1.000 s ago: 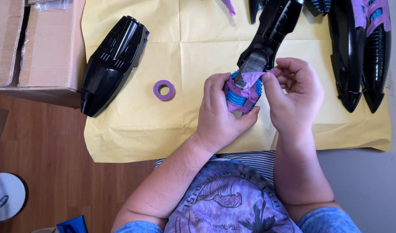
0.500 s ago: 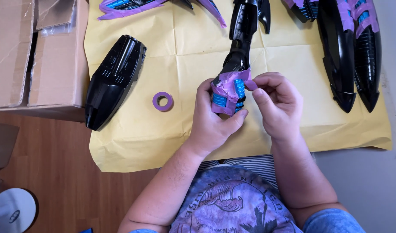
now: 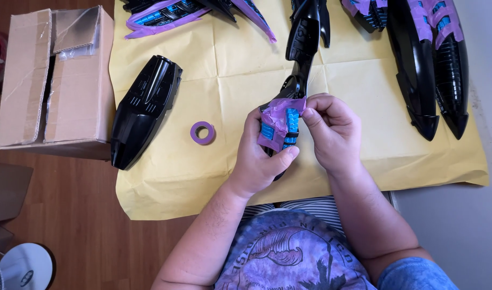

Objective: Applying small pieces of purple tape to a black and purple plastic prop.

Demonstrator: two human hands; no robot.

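A long glossy black model part (image 3: 302, 40) with blue ribs reaches from my hands toward the top of the view. My left hand (image 3: 259, 156) grips its near end from below. That end is wrapped in purple masking tape (image 3: 278, 115) with blue showing between the strips. My right hand (image 3: 332, 131) pinches the tape's right edge with thumb and forefinger. A small roll of purple tape (image 3: 203, 132) lies on the yellow paper (image 3: 230, 70) just left of my left hand.
A black oval shell (image 3: 144, 110) lies left of the roll. An open cardboard box (image 3: 58, 80) stands at the left on the wooden floor. More black parts, some with purple tape, lie at the top (image 3: 187, 13) and right (image 3: 434, 64) of the paper.
The view has shifted so everything sits lower and further right. My hands hold the same part, with the right fingers still working at the tape's edge.
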